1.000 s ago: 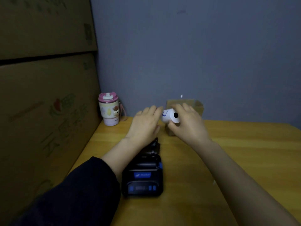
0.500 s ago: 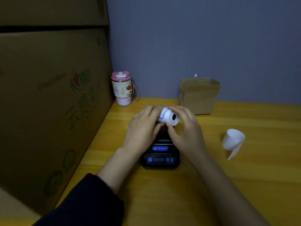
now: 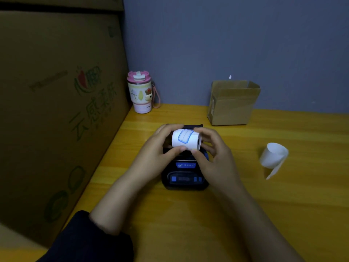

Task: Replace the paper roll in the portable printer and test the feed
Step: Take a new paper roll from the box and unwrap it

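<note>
A small black portable printer [image 3: 186,177] with blue buttons lies on the yellow wooden table [image 3: 283,195], its lid raised at the far end. Just above its open bay I hold a white paper roll [image 3: 186,139] with a blue label, lying sideways. My left hand [image 3: 157,156] grips the roll's left side, thumb under it. My right hand [image 3: 213,157] pinches the right end, thumb at the front edge. The bay itself is hidden behind the roll and my fingers.
A loose, nearly spent curl of white paper [image 3: 273,157] lies on the table to the right. An open small cardboard box [image 3: 233,104] stands behind the printer. A pink-lidded tumbler [image 3: 140,92] sits in the back left corner beside large cardboard boxes [image 3: 56,110].
Both hands have brought the roll from near the small box toward me, and it is now over the printer. The roll has turned so its label faces up. The camera view has tilted down.
</note>
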